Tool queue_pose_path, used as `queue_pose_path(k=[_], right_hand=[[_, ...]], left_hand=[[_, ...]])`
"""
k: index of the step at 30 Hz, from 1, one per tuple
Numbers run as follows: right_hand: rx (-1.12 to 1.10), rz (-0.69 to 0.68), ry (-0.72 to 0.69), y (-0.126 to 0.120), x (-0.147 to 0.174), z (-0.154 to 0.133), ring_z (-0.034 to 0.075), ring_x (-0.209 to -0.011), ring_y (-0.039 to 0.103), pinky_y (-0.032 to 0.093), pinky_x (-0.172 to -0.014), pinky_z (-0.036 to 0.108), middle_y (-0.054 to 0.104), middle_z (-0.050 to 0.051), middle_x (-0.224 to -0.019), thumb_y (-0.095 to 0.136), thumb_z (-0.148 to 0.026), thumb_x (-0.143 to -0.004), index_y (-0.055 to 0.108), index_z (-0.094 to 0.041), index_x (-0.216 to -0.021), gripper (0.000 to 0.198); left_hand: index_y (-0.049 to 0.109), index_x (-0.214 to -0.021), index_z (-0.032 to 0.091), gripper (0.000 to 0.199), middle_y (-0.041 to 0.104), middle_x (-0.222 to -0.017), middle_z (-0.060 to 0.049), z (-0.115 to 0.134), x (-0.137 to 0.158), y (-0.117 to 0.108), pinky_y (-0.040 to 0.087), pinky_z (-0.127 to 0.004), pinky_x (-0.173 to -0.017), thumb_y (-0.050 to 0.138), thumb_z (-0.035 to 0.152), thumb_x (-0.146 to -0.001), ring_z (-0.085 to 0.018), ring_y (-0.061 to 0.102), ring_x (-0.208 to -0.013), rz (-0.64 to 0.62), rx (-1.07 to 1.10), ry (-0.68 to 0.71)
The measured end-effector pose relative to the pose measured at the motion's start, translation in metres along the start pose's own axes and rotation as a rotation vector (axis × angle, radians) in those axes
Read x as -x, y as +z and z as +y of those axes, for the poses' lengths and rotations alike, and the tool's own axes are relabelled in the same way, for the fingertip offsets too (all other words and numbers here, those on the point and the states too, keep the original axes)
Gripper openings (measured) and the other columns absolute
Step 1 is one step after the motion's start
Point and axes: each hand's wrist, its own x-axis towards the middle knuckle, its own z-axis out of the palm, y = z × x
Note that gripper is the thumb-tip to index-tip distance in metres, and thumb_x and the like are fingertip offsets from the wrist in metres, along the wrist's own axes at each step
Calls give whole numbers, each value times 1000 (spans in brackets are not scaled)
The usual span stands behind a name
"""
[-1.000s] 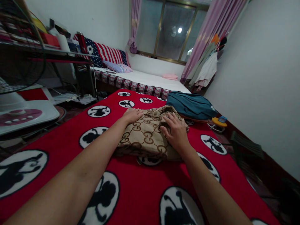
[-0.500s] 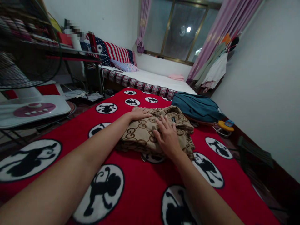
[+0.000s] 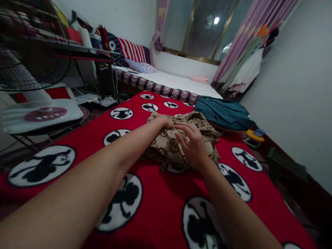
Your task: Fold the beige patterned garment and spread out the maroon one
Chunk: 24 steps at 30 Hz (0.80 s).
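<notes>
A folded tan shirt (image 3: 172,147) with a brown letter pattern lies on the red blanket (image 3: 160,193), its collar at the far right side. My left hand (image 3: 164,121) is on the far left part of the shirt, knuckles up and fingers curled down into the cloth; the fingertips are hidden. Over the middle of the shirt is my right hand (image 3: 193,140), fingers stretched toward the left hand and thumb apart. It holds nothing, and whether its fingertips touch the cloth is hard to see.
A dark teal garment (image 3: 223,112) lies beyond the shirt on the right. On the left stand a fan (image 3: 44,112) and a cluttered desk (image 3: 85,55). Behind the blanket is a bench bed (image 3: 171,79) with pillows. A yellow object (image 3: 254,135) sits at the right edge.
My left hand has gone from lying flat on the shirt to curled into it. My right hand has turned, its fingers now pointing left. The view has shifted slightly.
</notes>
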Motion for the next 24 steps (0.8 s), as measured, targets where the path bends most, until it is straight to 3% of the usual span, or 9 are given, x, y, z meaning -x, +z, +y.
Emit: queue_pose_path(k=[2, 4, 6, 8, 13, 17, 19, 22, 24], right_hand=[[-29, -76, 134, -10, -1, 4, 20, -87, 64, 46, -81, 33, 72, 8, -91, 56, -27, -87, 70, -16, -90, 17], [-105, -373, 206, -17, 2, -1, 15, -67, 61, 43, -63, 25, 69, 2, -73, 61, -24, -83, 70, -17, -81, 12], [-137, -661, 164, -18, 6, -16, 12, -61, 60, 38, -57, 22, 68, -1, -68, 64, -22, -80, 72, -19, -80, 8], [-34, -783, 98, -14, 10, -35, 13, -64, 61, 37, -57, 22, 69, -1, -69, 67, -24, -78, 73, -21, -81, 7], [367, -832, 85, 7, 20, -69, 25, -83, 68, 43, -65, 28, 74, 13, -88, 64, -25, -82, 75, -15, -89, 17], [404, -823, 61, 13, 24, -71, 24, -80, 69, 44, -64, 28, 74, 15, -87, 50, -8, -80, 75, -13, -88, 26], [290, -793, 59, 8, 20, -62, 22, -77, 69, 44, -63, 27, 74, 12, -82, 53, -9, -76, 75, -15, -83, 23], [-87, -763, 112, -14, 7, -39, 15, -63, 65, 43, -57, 23, 71, 3, -68, 61, -13, -73, 73, -17, -78, 13], [-386, -585, 186, -39, -3, -19, 12, -54, 61, 43, -52, 21, 67, -1, -61, 66, -16, -74, 72, -16, -77, 6]], left_hand=[[49, -140, 12, 69, 47, -143, -22, 10, 3, 6, 27, -59, -109, 46, 49, -83, -41, 42, -132, 35, -22, -105], [45, -142, 9, 66, 45, -144, -23, 15, 7, 11, 28, -57, -108, 40, 43, -86, -39, 42, -133, 84, -29, -147], [46, -141, 10, 62, 47, -143, -22, 15, 10, 13, 30, -54, -108, 38, 40, -86, -36, 43, -132, 107, -24, -135], [48, -139, 11, 61, 48, -142, -21, 13, 11, 13, 30, -54, -108, 38, 39, -86, -36, 45, -130, 121, -20, -129], [52, -136, 12, 58, 52, -139, -20, 11, 9, 12, 31, -53, -107, 39, 38, -85, -35, 47, -128, 140, -17, -128], [53, -135, 11, 58, 53, -137, -21, 11, 10, 13, 34, -52, -105, 39, 38, -85, -36, 49, -127, 148, -24, -127], [53, -134, 10, 58, 54, -135, -21, 11, 9, 13, 35, -50, -104, 39, 37, -84, -36, 50, -125, 152, -30, -130], [53, -134, 10, 59, 54, -135, -21, 10, 8, 14, 35, -50, -104, 40, 37, -84, -36, 50, -125, 156, -37, -131], [52, -135, 10, 59, 53, -137, -21, 10, 8, 15, 35, -51, -104, 39, 38, -85, -36, 49, -126, 160, -36, -132]])
